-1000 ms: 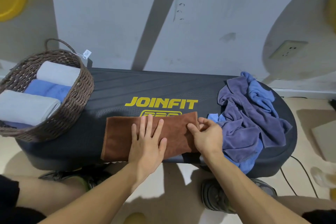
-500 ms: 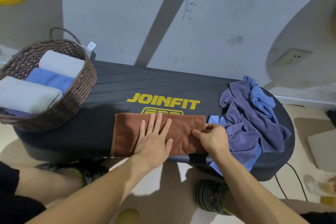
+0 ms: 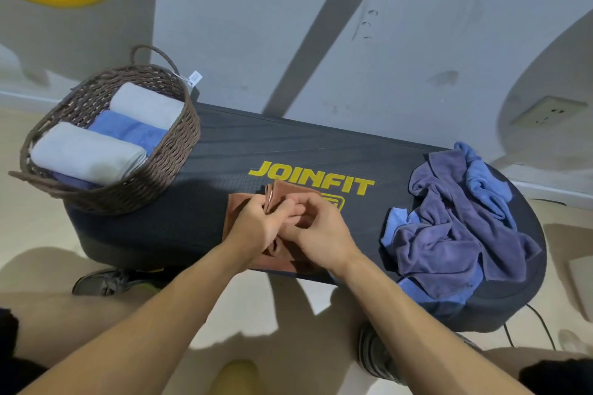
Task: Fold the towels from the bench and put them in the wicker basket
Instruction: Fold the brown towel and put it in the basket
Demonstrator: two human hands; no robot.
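Note:
A brown towel [image 3: 282, 194] lies folded over on the black JOINFIT bench [image 3: 224, 151], near its front edge. My left hand [image 3: 256, 228] and my right hand [image 3: 317, 231] are both closed on it, side by side, and hide most of it. A wicker basket [image 3: 167, 157] stands on the bench's left end and holds two rolled grey towels [image 3: 86, 154] with a blue one [image 3: 128, 130] between them. A loose heap of purple and blue towels [image 3: 449, 228] lies on the right end.
A grey wall rises right behind the bench, with a socket [image 3: 548, 112] at the right. My knees and shoes [image 3: 109, 280] are below the bench's front edge. A cable [image 3: 539, 324] runs on the floor at the right.
The brown towel lay flat and long under my left palm. My right hand has brought its right end over to the left, and both hands now grip the shortened towel together.

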